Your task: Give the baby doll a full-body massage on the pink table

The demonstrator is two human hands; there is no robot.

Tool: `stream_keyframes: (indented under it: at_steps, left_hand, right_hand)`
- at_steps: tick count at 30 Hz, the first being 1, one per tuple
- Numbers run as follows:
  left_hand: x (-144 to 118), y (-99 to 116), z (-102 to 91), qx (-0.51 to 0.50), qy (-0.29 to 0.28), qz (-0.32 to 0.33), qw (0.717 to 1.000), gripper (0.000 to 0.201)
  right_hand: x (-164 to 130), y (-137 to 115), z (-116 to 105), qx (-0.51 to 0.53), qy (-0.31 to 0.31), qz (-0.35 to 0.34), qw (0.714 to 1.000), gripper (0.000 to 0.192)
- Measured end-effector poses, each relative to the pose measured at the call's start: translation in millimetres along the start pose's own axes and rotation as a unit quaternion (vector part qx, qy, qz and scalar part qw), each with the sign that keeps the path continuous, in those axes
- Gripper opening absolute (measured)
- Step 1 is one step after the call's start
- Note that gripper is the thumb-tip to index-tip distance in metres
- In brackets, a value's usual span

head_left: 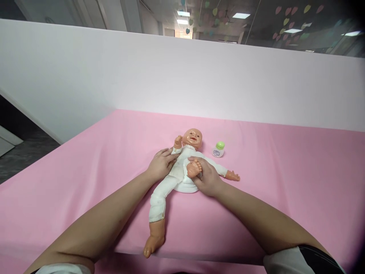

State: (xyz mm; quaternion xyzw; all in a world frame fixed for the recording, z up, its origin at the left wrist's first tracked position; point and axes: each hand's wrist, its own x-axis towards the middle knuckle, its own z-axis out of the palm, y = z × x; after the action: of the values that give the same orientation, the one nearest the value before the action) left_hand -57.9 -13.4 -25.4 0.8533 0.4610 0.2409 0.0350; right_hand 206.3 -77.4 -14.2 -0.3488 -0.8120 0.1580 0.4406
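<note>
A baby doll [178,170] with a white cloth body lies face up, its head pointing away from me. My left hand [161,165] rests against the doll's side near its raised arm, fingers stretched out and thumb apart. On the other side, my right hand [210,178] is closed around the doll's bent leg, whose bare foot [194,169] points up in front of my palm. The other leg [157,207] extends toward me, its foot near the front edge. One doll arm [232,175] stretches out to the right, beyond my right hand.
A small white bottle with a green cap [218,149] stands right of the doll's head. Pink cloth [270,171] covers the table. Behind it rises a white partition [199,80], with windows and hanging paper hearts above. Dark floor shows at far left.
</note>
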Motion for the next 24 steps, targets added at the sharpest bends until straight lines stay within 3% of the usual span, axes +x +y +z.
stream_keyframes:
  at_steps: [4, 8, 18, 21, 24]
  left_hand:
    - [-1, 3, -3.1, -0.024, 0.020, -0.056, 0.998, 0.047]
    - [-1, 4, -5.8, -0.013, 0.023, -0.128, 0.991, 0.062]
    - [2, 7, -14.1, -0.014, -0.029, -0.210, 0.977, 0.082]
    - [1, 10, -16.6, -0.011, -0.030, -0.210, 0.977, 0.080]
    - [1, 12, -17.9, -0.005, -0.025, -0.210, 0.977, 0.076]
  right_hand:
    - [0, 3, 0, 0.004, -0.004, 0.015, 1.000, 0.055]
    - [1, 4, -1, 0.000, -0.003, 0.037, 0.999, 0.056]
    - [4, -18, -7, -0.013, -0.005, 0.084, 0.996, 0.050]
    - [-3, -33, -9, -0.024, -0.008, 0.056, 0.998, 0.052]
    - [-18, -53, -9, -0.028, -0.011, -0.040, 0.999, 0.052]
